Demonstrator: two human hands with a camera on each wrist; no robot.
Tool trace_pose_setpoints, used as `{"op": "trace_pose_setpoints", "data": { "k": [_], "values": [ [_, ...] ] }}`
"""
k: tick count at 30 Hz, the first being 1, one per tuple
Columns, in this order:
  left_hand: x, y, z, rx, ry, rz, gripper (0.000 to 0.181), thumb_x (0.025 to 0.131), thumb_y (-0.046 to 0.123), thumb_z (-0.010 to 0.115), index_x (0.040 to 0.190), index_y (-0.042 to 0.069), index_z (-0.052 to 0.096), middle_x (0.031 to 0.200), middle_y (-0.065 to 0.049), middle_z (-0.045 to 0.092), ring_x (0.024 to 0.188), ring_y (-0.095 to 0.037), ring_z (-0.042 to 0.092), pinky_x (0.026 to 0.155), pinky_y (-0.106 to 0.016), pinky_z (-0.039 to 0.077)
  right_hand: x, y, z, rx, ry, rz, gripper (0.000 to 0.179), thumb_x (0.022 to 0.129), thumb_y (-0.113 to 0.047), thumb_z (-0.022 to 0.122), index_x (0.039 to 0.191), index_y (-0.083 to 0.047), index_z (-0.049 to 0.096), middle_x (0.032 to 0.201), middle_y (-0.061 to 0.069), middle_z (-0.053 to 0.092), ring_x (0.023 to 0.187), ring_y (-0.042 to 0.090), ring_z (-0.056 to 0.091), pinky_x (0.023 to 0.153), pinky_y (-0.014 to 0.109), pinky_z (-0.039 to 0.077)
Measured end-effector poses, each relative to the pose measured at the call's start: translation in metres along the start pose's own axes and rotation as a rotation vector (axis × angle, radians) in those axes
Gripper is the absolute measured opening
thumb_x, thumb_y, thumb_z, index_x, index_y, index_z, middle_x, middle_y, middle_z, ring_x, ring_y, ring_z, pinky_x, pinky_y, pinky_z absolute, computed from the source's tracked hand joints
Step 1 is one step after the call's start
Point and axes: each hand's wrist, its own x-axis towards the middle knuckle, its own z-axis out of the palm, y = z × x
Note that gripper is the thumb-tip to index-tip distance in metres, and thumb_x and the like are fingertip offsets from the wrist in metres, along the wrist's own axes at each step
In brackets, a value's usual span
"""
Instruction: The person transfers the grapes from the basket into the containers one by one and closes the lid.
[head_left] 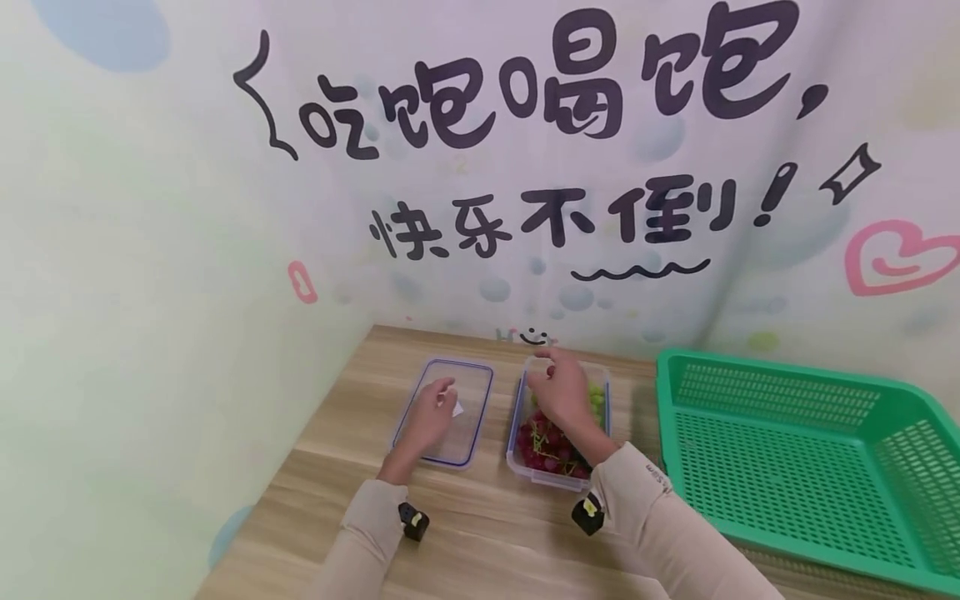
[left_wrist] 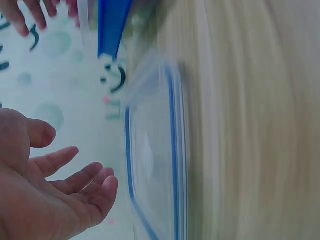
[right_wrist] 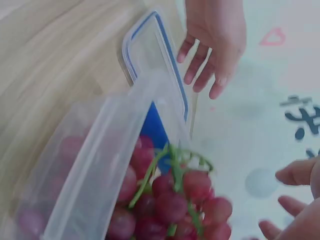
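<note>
A clear lunch box (head_left: 513, 450) with blue-edged sides stands on the table, holding red grapes (head_left: 551, 446) with green stems toward its near end. Green grapes (head_left: 596, 400) show at its far right. Over the box hovers my right hand (head_left: 564, 393), its fingers loosely bent and apart from the bunch in the right wrist view. Left of the box lies a clear lid (head_left: 474, 417) with a blue seal. My left hand (head_left: 427, 417) hangs above this lid, palm turned inward, and nothing shows between its relaxed fingers (left_wrist: 82, 177). A small white patch (head_left: 457, 409) is seen by the lid.
A large green plastic basket (head_left: 780, 542) with perforated sides stands to the right of the box. Behind the wooden table (head_left: 480, 533) hangs a pale printed wall cloth (head_left: 480, 300) with dark lettering. Another pale wall (head_left: 150, 333) borders the left side.
</note>
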Motion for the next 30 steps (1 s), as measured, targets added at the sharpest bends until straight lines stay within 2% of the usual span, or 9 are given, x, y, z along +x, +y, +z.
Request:
{"op": "trace_pose_setpoints", "data": {
  "k": [2, 3, 5, 9, 12, 16, 21, 26, 30],
  "values": [
    [0.003, -0.006, -0.008, 0.013, 0.016, -0.038, 0.043, 0.103, 0.018, 0.045, 0.141, -0.002, 0.050, 0.138, -0.028, 0.052, 0.125, -0.045, 0.052, 0.102, -0.057, 0.047, -0.003, -0.005, 0.004, -0.034, 0.048, -0.037, 0.041, 0.090, -0.004, 0.060, 0.131, -0.002, 0.061, 0.138, 0.021, 0.054, 0.111, 0.037, 0.056, 0.091, 0.050, 0.052],
    [0.005, -0.010, -0.012, 0.023, 0.026, -0.052, 0.043, 0.103, 0.018, 0.045, 0.142, -0.001, 0.050, 0.140, -0.028, 0.051, 0.127, -0.045, 0.050, 0.104, -0.057, 0.046, -0.004, -0.007, 0.006, -0.050, 0.071, -0.054, 0.041, 0.089, -0.003, 0.060, 0.130, -0.002, 0.062, 0.141, 0.021, 0.052, 0.120, 0.038, 0.054, 0.099, 0.051, 0.048],
    [0.007, -0.016, -0.018, 0.048, 0.050, -0.072, 0.043, 0.103, 0.018, 0.045, 0.142, -0.001, 0.050, 0.140, -0.027, 0.051, 0.129, -0.045, 0.049, 0.107, -0.058, 0.043, -0.006, -0.012, 0.010, -0.052, 0.095, -0.077, 0.041, 0.088, -0.001, 0.060, 0.129, -0.001, 0.062, 0.144, 0.020, 0.050, 0.133, 0.037, 0.044, 0.105, 0.052, 0.044],
    [0.010, -0.031, -0.027, 0.101, 0.083, -0.100, 0.044, 0.102, 0.016, 0.046, 0.141, -0.004, 0.048, 0.141, -0.030, 0.049, 0.132, -0.047, 0.044, 0.111, -0.059, 0.037, -0.010, -0.018, 0.021, 0.021, 0.051, -0.097, 0.045, 0.086, -0.001, 0.060, 0.131, 0.000, 0.060, 0.142, 0.019, 0.052, 0.135, 0.036, 0.043, 0.105, 0.052, 0.045],
    [0.011, -0.038, -0.032, 0.103, 0.091, -0.144, 0.047, 0.102, 0.016, 0.045, 0.144, -0.004, 0.044, 0.144, -0.032, 0.045, 0.134, -0.048, 0.041, 0.113, -0.060, 0.034, -0.013, -0.021, 0.032, 0.094, 0.003, -0.062, 0.047, 0.088, -0.003, 0.063, 0.135, -0.002, 0.057, 0.143, 0.018, 0.051, 0.134, 0.036, 0.045, 0.107, 0.052, 0.044],
    [0.013, -0.045, -0.038, 0.082, 0.088, -0.190, 0.051, 0.100, 0.015, 0.045, 0.147, -0.004, 0.039, 0.146, -0.033, 0.041, 0.135, -0.049, 0.039, 0.113, -0.061, 0.034, -0.017, -0.025, 0.047, 0.213, -0.066, 0.037, 0.049, 0.092, -0.009, 0.065, 0.139, -0.007, 0.053, 0.146, 0.016, 0.049, 0.132, 0.037, 0.049, 0.105, 0.052, 0.048],
    [0.014, -0.055, -0.041, 0.068, 0.063, -0.253, 0.051, 0.102, 0.017, 0.044, 0.149, -0.003, 0.036, 0.151, -0.032, 0.035, 0.139, -0.048, 0.034, 0.116, -0.060, 0.030, -0.020, -0.028, 0.068, 0.280, -0.147, 0.090, 0.050, 0.095, -0.018, 0.064, 0.141, -0.006, 0.050, 0.144, 0.019, 0.050, 0.131, 0.040, 0.051, 0.104, 0.051, 0.049],
    [0.016, -0.059, -0.043, 0.076, 0.050, -0.260, 0.051, 0.103, 0.017, 0.044, 0.148, -0.005, 0.035, 0.152, -0.032, 0.034, 0.140, -0.048, 0.033, 0.116, -0.059, 0.029, -0.021, -0.027, 0.085, 0.304, -0.103, 0.155, 0.046, 0.095, -0.016, 0.064, 0.137, -0.002, 0.052, 0.141, 0.020, 0.053, 0.131, 0.040, 0.049, 0.108, 0.052, 0.045],
    [0.017, -0.059, -0.043, 0.070, 0.043, -0.258, 0.051, 0.103, 0.017, 0.044, 0.149, -0.005, 0.035, 0.144, -0.032, 0.044, 0.131, -0.046, 0.046, 0.110, -0.058, 0.039, -0.020, -0.023, 0.097, 0.325, -0.048, 0.237, 0.045, 0.095, -0.013, 0.063, 0.137, -0.002, 0.051, 0.142, 0.021, 0.051, 0.132, 0.039, 0.048, 0.108, 0.052, 0.044]
  ]
}}
